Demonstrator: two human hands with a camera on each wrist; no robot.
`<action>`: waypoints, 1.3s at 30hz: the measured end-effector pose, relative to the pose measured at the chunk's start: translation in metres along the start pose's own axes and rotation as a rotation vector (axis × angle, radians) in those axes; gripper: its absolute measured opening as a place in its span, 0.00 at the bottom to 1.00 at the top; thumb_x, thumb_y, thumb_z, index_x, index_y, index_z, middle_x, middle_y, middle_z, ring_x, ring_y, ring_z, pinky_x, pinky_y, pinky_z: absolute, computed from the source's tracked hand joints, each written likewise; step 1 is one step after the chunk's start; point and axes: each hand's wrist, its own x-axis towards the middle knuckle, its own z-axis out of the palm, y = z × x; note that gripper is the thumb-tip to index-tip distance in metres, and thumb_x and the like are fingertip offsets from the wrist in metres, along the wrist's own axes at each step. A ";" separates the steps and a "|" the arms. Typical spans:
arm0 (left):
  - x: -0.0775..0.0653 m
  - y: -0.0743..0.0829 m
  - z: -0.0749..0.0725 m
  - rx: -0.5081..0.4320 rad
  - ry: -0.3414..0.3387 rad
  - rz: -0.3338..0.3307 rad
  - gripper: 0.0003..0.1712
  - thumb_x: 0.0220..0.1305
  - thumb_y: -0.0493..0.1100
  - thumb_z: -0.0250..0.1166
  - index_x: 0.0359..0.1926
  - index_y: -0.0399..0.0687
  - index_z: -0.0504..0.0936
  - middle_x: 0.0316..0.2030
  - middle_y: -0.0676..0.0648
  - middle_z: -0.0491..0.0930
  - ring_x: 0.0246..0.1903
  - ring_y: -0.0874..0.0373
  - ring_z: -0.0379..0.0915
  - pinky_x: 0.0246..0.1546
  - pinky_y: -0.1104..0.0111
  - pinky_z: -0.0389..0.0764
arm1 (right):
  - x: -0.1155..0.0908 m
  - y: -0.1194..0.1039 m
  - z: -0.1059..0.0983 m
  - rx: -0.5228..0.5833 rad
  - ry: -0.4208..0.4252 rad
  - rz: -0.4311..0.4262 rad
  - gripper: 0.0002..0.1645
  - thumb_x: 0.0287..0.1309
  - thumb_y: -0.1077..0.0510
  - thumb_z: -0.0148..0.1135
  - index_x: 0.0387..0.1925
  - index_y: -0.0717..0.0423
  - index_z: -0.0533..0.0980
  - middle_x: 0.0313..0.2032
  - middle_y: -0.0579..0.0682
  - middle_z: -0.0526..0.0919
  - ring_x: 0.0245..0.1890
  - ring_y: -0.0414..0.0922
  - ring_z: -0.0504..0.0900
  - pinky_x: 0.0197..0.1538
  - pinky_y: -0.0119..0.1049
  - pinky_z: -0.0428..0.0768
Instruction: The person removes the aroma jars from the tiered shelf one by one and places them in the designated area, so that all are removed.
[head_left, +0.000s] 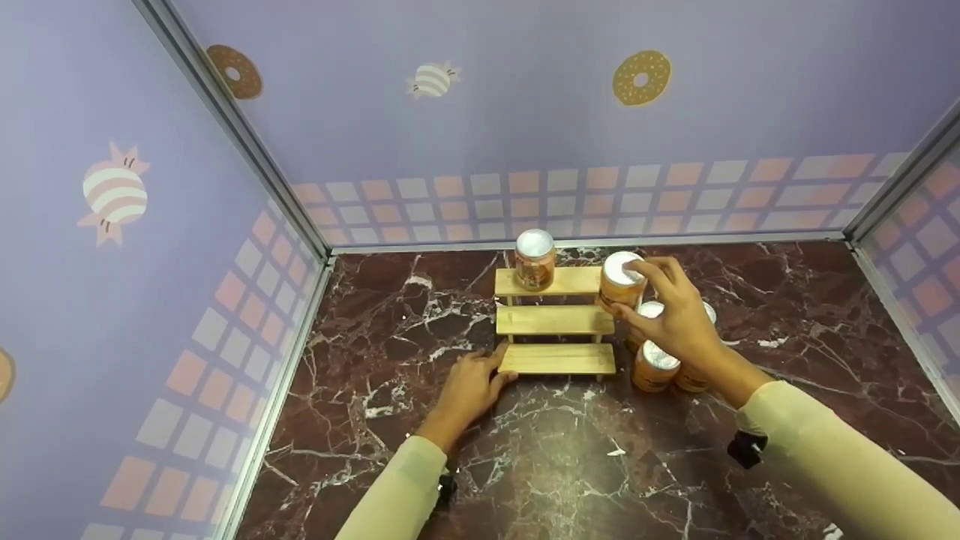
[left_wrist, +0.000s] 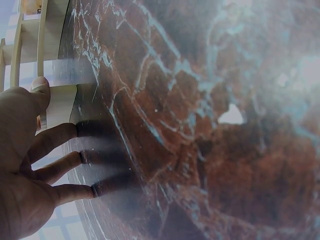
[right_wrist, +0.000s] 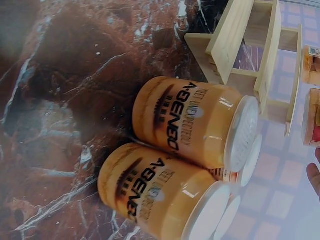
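Note:
My right hand grips an orange can with a silver lid, thumb on its side and fingers at the lid. This can is at the right end of the top step of a small three-step wooden rack. Another such can stands at the left of the top step. My left hand rests at the left end of the lowest step. In the left wrist view, the thumb touches that step's end, and several straight fingers meet the tabletop.
Several more orange cans stand close together right of the rack, partly hidden under my right hand; two show lettered labels in the right wrist view. The dark marbled tabletop is bounded by patterned lilac walls at the back and sides.

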 end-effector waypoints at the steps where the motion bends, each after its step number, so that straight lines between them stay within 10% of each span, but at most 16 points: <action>1: 0.000 -0.001 0.001 0.011 -0.003 0.004 0.42 0.78 0.73 0.57 0.83 0.61 0.73 0.57 0.38 0.91 0.65 0.29 0.83 0.68 0.29 0.79 | -0.002 0.000 -0.001 -0.007 0.000 0.000 0.40 0.55 0.61 0.87 0.68 0.54 0.78 0.60 0.68 0.78 0.52 0.64 0.86 0.48 0.57 0.87; 6: 0.000 -0.010 0.013 0.072 0.035 0.041 0.42 0.77 0.75 0.56 0.81 0.61 0.74 0.54 0.42 0.93 0.62 0.33 0.86 0.64 0.34 0.84 | -0.011 0.001 -0.008 -0.024 -0.001 0.007 0.40 0.54 0.62 0.88 0.67 0.55 0.79 0.60 0.68 0.79 0.53 0.64 0.86 0.52 0.60 0.89; 20: -0.005 0.047 -0.050 0.055 -0.069 -0.028 0.37 0.79 0.58 0.66 0.80 0.48 0.75 0.55 0.32 0.91 0.65 0.28 0.82 0.69 0.33 0.80 | -0.030 0.002 -0.026 -0.048 0.012 -0.006 0.42 0.50 0.66 0.88 0.67 0.56 0.79 0.59 0.66 0.80 0.40 0.53 0.85 0.34 0.26 0.82; 29: -0.004 0.010 -0.013 0.006 0.024 0.037 0.40 0.79 0.70 0.59 0.81 0.57 0.75 0.54 0.32 0.91 0.62 0.29 0.84 0.63 0.32 0.84 | -0.044 0.001 -0.033 -0.055 0.016 -0.017 0.42 0.48 0.66 0.89 0.66 0.56 0.80 0.59 0.67 0.80 0.54 0.64 0.87 0.49 0.57 0.88; 36: 0.002 -0.012 0.011 0.035 0.040 0.048 0.40 0.78 0.71 0.61 0.81 0.60 0.75 0.56 0.41 0.93 0.63 0.33 0.85 0.64 0.32 0.84 | -0.046 -0.003 -0.039 -0.067 0.032 -0.051 0.42 0.48 0.63 0.91 0.66 0.54 0.81 0.58 0.65 0.81 0.51 0.56 0.88 0.44 0.17 0.83; 39: 0.000 -0.005 0.004 0.034 0.033 0.053 0.39 0.78 0.70 0.61 0.81 0.58 0.75 0.55 0.39 0.93 0.62 0.32 0.86 0.63 0.32 0.84 | -0.049 -0.005 -0.042 -0.062 0.031 -0.060 0.43 0.47 0.64 0.91 0.66 0.54 0.82 0.58 0.65 0.81 0.51 0.54 0.87 0.44 0.15 0.82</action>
